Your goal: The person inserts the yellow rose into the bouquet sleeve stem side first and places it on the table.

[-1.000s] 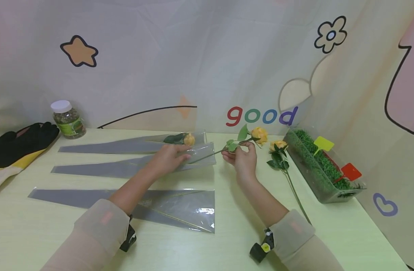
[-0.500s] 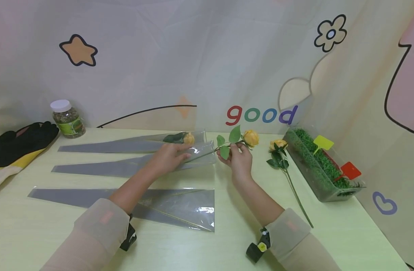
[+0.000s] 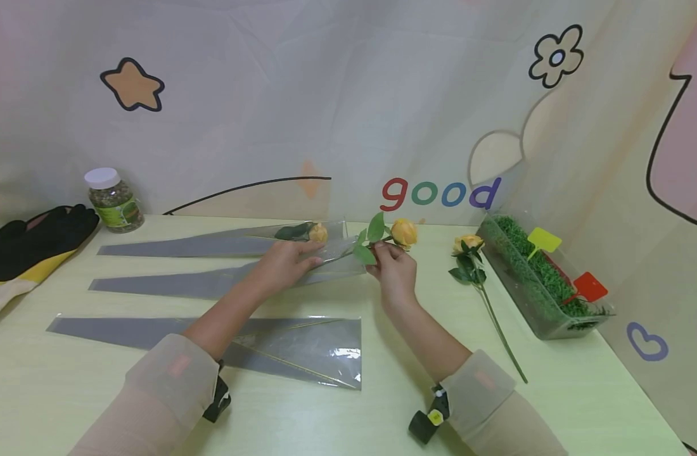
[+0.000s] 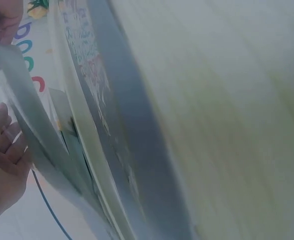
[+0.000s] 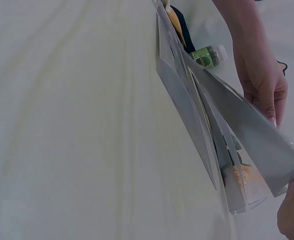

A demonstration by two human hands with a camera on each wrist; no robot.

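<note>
My right hand (image 3: 398, 272) pinches a yellow artificial rose (image 3: 404, 233) by its stem just below the bloom, among green leaves. The stem runs leftward into the mouth of the middle clear-and-grey flower sleeve (image 3: 172, 280). My left hand (image 3: 282, 266) grips that sleeve near its wide end; the right wrist view shows this sleeve (image 5: 247, 130) raised, thumb on its edge. Behind it lies another sleeve (image 3: 211, 246) with a yellow rose inside. A flat sleeve (image 3: 303, 345) lies nearest me. To the right, a second loose yellow rose (image 3: 468, 244) rests on the table.
A clear planter (image 3: 545, 323) of artificial grass with yellow and red tags stands at the right edge. At the back left are a lidded jar (image 3: 117, 202) and black-and-yellow gloves (image 3: 37, 247). A printed curtain (image 3: 257, 114) hangs behind the table (image 3: 303, 424).
My right hand has moved left with the rose, sliding its stem further into the middle sleeve. The leaves now reach the sleeve's mouth. My left hand has stayed in place.
</note>
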